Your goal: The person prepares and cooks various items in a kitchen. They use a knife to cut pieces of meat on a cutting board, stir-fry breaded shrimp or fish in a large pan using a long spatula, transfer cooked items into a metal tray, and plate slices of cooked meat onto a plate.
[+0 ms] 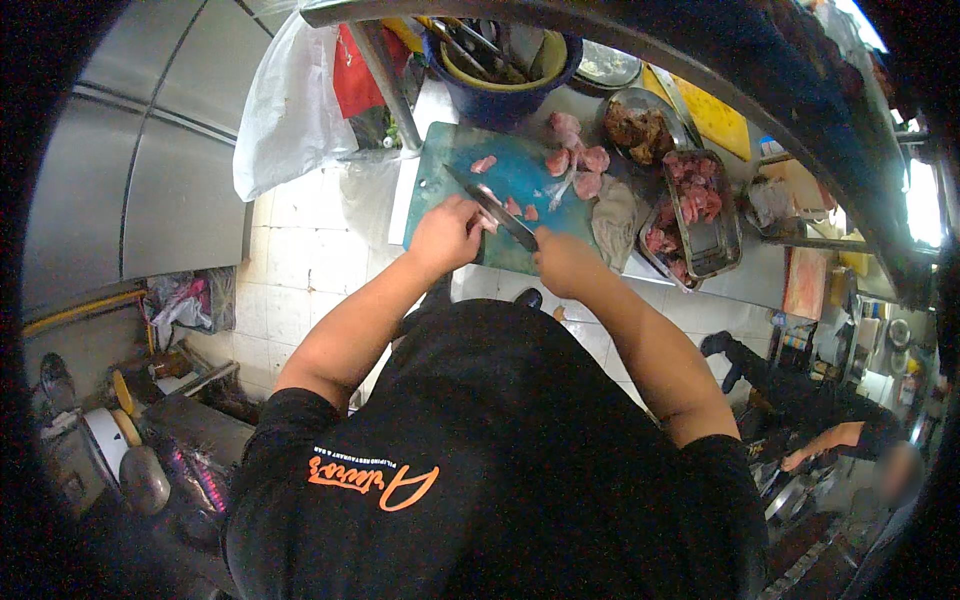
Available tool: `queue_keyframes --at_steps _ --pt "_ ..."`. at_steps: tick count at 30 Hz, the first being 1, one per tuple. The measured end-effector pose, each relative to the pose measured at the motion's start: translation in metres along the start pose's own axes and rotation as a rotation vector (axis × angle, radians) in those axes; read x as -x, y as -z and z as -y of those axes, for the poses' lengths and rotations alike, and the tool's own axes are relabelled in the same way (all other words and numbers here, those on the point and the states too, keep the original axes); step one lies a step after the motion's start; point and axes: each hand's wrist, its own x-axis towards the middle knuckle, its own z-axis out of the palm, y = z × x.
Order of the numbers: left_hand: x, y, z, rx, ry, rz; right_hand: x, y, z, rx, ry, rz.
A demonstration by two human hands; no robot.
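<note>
My right hand [566,262] grips the handle of a kitchen knife [499,210], whose blade points up and left across a blue-green cutting board [450,146]. Close against the blade, the fingers of my left hand [448,236] hold a piece of raw meat [487,220] down on the board. Small cut pieces [530,213] lie just beyond the knife, and another slice [484,164] rests farther up. Several larger chunks of raw meat [589,159] are grouped at the board's upper right. A crumpled cloth [615,217] lies at the board's right edge.
Two metal trays [712,255] with cut meat overlap on the right. Behind them stands a bowl of brown food [637,127]. A blue tub [480,101] holds utensils beyond the board. Overhead runs a shelf edge [600,30]. Another person [817,412] works at far right.
</note>
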Motion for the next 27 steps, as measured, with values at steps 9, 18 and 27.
queue_keyframes --at_steps 9,18,27 --pt "0.0 -0.014 -0.003 -0.079 -0.059 0.07 -0.028 -0.054 0.003 -0.08 -0.092 -0.058" --pt "-0.037 0.006 -0.011 0.114 0.149 -0.008 0.015 -0.014 -0.033 -0.065 -0.165 -0.133" --pt "-0.072 -0.002 0.001 -0.008 0.227 0.415 0.029 0.001 -0.032 -0.075 -0.186 -0.081"
